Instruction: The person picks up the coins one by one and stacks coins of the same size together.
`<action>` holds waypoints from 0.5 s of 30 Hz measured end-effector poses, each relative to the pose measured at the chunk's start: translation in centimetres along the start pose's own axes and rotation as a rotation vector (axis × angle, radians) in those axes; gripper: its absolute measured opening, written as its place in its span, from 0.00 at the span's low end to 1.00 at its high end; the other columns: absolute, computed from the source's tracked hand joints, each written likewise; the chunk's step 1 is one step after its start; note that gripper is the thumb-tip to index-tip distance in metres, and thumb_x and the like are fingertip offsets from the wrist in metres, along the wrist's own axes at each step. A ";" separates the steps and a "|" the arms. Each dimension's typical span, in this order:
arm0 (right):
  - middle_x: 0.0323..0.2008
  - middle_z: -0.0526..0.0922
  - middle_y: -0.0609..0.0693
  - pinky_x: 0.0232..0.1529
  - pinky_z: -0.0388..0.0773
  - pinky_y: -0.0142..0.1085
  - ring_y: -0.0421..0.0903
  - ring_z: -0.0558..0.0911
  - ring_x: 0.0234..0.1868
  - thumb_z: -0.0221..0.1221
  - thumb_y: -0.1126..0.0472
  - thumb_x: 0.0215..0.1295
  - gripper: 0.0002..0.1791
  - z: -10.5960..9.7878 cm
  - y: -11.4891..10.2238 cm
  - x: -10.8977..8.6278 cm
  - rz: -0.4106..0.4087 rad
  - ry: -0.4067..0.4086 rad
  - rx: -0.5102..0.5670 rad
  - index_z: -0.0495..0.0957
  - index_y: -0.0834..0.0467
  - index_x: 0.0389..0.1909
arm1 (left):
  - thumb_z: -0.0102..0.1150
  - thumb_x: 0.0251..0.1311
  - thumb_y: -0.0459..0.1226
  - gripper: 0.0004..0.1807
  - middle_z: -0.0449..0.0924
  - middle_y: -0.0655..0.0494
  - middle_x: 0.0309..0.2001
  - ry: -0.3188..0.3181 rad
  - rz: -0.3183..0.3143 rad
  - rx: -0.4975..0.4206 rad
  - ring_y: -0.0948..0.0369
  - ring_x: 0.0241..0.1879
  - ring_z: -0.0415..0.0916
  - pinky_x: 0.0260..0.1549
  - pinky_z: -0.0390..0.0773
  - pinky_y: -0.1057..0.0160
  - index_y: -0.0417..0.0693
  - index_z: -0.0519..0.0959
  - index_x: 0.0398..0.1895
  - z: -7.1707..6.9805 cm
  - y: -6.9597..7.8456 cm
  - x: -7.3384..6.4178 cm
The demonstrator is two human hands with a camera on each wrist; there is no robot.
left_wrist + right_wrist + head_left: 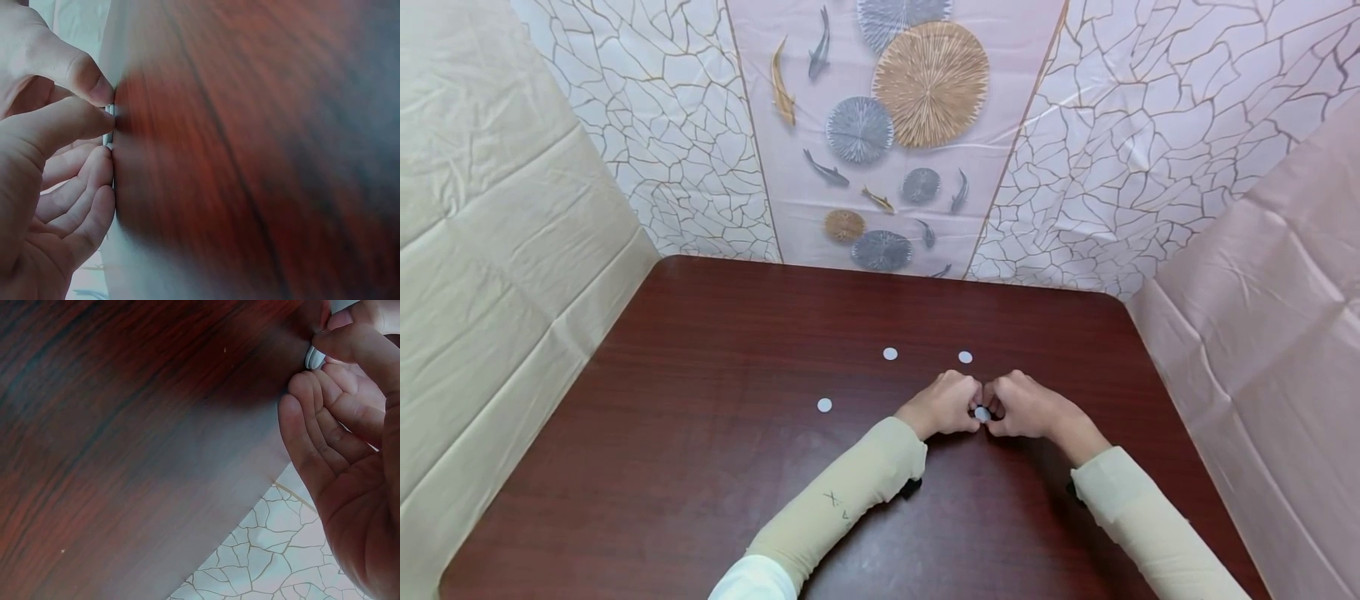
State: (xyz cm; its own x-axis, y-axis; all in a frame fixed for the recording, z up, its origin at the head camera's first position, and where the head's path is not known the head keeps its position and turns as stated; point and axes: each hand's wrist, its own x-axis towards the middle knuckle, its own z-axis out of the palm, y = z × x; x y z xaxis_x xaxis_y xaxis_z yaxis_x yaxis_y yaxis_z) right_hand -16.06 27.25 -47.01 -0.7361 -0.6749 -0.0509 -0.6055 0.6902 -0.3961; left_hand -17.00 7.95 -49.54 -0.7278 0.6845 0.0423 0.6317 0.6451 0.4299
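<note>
A small round white disc (pixel 982 414) lies low at the tabletop between my two hands, right of the middle in the head view. My left hand (pixel 951 403) holds its left side with curled fingers and thumb. From the other side my right hand (pixel 1028 406) pinches it, thumb nearest me. The knuckles of both hands almost meet above it. In the right wrist view the disc (pixel 314 357) shows a thick edge with a line along it, partly covered by fingertips. Only a thin sliver of the disc (pixel 110 125) appears between the fingers in the left wrist view.
Three more white discs lie flat on the dark red-brown table (pixel 700 467): one to the left (pixel 824 405), one farther back (pixel 890 353), and one just beyond my hands (pixel 966 357). Patterned cloth (pixel 865 200) hangs behind the table, with pale padded sheets along both sides.
</note>
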 end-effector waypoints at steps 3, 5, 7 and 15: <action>0.24 0.84 0.44 0.30 0.78 0.27 0.37 0.81 0.26 0.73 0.67 0.51 0.08 0.0 0.0 0.0 0.011 -0.010 -0.001 0.84 0.55 0.29 | 0.79 0.55 0.39 0.10 0.84 0.65 0.33 0.006 -0.004 -0.020 0.70 0.35 0.78 0.36 0.73 0.77 0.52 0.86 0.37 0.1 -0.1 -0.1; 0.24 0.84 0.44 0.30 0.78 0.27 0.36 0.81 0.26 0.73 0.67 0.52 0.08 0.0 0.0 0.0 0.013 -0.016 0.001 0.84 0.55 0.29 | 0.78 0.56 0.38 0.10 0.85 0.65 0.34 0.009 -0.008 -0.034 0.71 0.35 0.78 0.37 0.73 0.78 0.51 0.86 0.38 0.1 -0.1 -0.1; 0.24 0.84 0.44 0.30 0.78 0.27 0.36 0.81 0.26 0.72 0.67 0.52 0.08 0.0 -0.1 0.0 0.015 -0.018 0.001 0.83 0.55 0.29 | 0.78 0.56 0.37 0.09 0.86 0.65 0.34 0.010 -0.013 -0.051 0.72 0.36 0.79 0.37 0.74 0.78 0.51 0.86 0.39 0.1 -0.2 -0.1; 0.24 0.84 0.44 0.30 0.77 0.27 0.36 0.80 0.26 0.72 0.68 0.52 0.07 -0.1 -0.1 -0.2 0.024 -0.022 0.002 0.84 0.55 0.29 | 0.76 0.59 0.36 0.08 0.87 0.64 0.36 0.005 -0.019 -0.074 0.73 0.36 0.79 0.38 0.75 0.80 0.50 0.86 0.40 0.0 0.0 -0.2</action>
State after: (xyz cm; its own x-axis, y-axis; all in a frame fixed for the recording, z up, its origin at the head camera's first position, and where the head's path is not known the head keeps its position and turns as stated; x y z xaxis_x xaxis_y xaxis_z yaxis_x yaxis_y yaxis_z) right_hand -15.92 27.33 -46.87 -0.7433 -0.6641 -0.0803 -0.5874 0.7055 -0.3966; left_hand -16.85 7.76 -49.52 -0.7408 0.6707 0.0379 0.5965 0.6308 0.4963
